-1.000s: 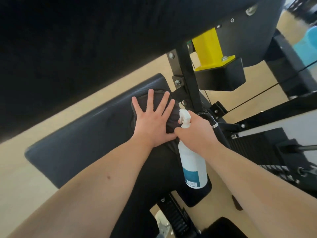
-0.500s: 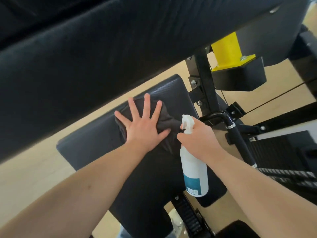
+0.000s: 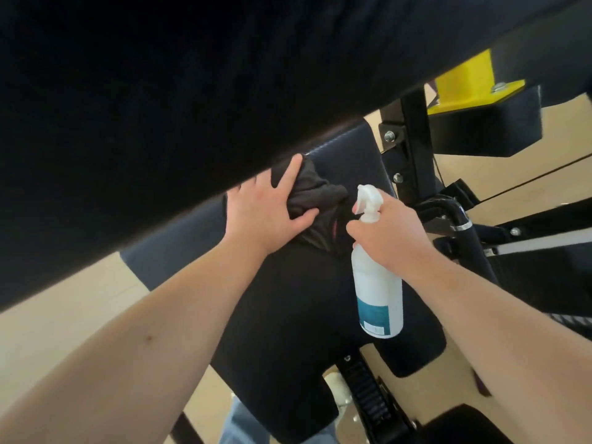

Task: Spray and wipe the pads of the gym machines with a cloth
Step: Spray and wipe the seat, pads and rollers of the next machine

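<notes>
I see my left hand (image 3: 269,208) lying flat, fingers spread and uncurled, pressing the dark cloth (image 3: 323,200) onto the seat pad (image 3: 288,299) near its far edge; the fingertips are partly hidden behind the big black pad (image 3: 192,91) overhead; my right hand (image 3: 394,232) is wrapped round the neck of the white spray bottle (image 3: 376,293), above the seat pad's right edge, nozzle towards the cloth; a yellow bracket (image 3: 471,81) shows beyond the far right corner.

White spray bottle (image 3: 376,283) (teal label), dark grey cloth (image 3: 315,195), yellow bracket (image 3: 464,80).
</notes>
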A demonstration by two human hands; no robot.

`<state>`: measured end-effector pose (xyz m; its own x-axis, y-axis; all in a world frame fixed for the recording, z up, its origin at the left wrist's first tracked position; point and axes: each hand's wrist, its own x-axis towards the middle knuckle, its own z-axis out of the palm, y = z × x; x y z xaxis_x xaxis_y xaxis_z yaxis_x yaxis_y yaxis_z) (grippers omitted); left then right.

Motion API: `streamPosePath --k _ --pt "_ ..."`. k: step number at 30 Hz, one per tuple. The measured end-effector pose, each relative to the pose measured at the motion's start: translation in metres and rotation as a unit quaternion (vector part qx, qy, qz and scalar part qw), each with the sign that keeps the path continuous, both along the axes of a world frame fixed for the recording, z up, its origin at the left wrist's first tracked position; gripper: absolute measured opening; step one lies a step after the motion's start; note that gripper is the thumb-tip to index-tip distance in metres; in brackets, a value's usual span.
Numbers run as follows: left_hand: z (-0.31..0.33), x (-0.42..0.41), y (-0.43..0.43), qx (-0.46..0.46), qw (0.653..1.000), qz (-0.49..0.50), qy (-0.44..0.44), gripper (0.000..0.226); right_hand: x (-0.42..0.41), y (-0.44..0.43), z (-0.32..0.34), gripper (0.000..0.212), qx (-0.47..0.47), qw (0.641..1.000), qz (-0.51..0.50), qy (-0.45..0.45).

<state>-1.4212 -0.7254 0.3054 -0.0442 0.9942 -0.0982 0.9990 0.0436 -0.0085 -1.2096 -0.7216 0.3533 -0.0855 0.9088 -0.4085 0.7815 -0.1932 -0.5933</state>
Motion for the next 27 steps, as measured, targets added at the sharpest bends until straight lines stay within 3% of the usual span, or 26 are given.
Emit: streamPosePath --k 5,10,18,22,27 --pt "-0.003 -0.037 -0.037 -0.003 0.997 0.075 0.012 0.095 -0.023 -0.002 -0.005 0.021 -0.010 1.000 0.014 0.019" --pt "-0.004 -0.011 -0.011 -0.020 0.993 0.118 0.013 0.098 -0.026 -0.003 -0.004 0.015 -0.026 0.999 0.015 0.042" --pt "-0.003 0.008 0.020 -0.026 0.998 0.051 -0.009 0.094 -0.018 -0.010 0.008 0.016 -0.010 1.000 0.021 -0.004" --pt "-0.007 -0.023 -0.017 0.015 0.999 0.028 -0.002 0.083 -0.018 -0.025 0.012 0.017 -0.012 0.999 0.025 -0.020" --pt "-0.001 -0.078 -0.080 0.012 0.994 0.110 0.012 0.080 -0.034 -0.042 0.016 0.015 -0.039 0.997 0.056 -0.022"
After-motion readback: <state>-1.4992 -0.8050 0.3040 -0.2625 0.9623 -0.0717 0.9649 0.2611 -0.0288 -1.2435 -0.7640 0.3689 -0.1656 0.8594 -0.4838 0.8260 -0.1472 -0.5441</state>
